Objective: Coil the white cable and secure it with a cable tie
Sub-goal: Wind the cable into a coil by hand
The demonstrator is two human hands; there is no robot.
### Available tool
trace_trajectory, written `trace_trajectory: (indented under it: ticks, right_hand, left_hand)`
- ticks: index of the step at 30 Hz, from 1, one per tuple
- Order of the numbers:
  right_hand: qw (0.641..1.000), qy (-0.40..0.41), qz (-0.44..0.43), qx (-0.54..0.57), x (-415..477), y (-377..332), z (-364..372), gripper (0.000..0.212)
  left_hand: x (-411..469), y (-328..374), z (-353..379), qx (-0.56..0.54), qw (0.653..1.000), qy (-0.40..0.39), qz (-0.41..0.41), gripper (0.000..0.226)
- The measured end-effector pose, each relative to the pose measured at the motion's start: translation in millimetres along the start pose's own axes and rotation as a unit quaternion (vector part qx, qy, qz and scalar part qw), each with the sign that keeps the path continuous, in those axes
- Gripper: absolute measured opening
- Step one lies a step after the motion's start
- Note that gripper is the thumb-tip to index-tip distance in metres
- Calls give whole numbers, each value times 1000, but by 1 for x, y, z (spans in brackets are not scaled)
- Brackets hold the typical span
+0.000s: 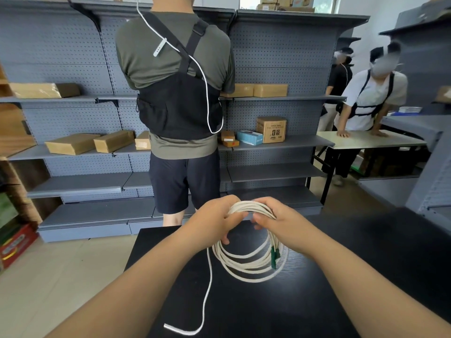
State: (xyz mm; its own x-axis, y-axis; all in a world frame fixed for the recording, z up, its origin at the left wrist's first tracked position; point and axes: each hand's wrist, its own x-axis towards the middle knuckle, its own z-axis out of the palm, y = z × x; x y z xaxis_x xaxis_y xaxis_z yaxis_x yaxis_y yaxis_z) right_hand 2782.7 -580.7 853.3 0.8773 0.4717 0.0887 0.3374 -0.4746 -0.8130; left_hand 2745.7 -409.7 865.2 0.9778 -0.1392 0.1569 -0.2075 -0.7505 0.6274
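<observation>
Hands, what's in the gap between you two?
In the head view, the bunched top loops of the white cable fill the gap. The left hand and the right hand each grip them, above the black table.

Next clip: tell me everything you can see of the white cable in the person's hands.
The white braided-looking cable is wound into a round coil of several loops. Both hands grip its top: the left hand and right hand, fingers curled round the bundle. The coil's lower part lies over the black table. Two dark green pieces sit on its right side. One loose tail trails toward the table's near edge.
</observation>
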Motion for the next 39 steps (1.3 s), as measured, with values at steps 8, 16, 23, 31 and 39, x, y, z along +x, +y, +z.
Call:
trace_trajectory:
  ticks: [8,16,23,31,39]
  right_hand:
    - [998,54,3,23,1,1,9,13]
    - [948,168,38,267,9,2,9,17]
    - [885,220,66,405,8,-1,21,16]
    - [898,140,75,409,1,8,11,9]
    - [993,74,-7,94,-2,2,-3,6]
  left_hand:
    - [2,-8,6,-94,994,58,-11,12]
    - [-1,-16,20,-382,915,101,-74,3]
    - [8,-3,34,-450,871,182,-78,17]
    - [6,1,24,-268,940,198,-68,14]
    - [8,9,8,41,994,94,-20,16]
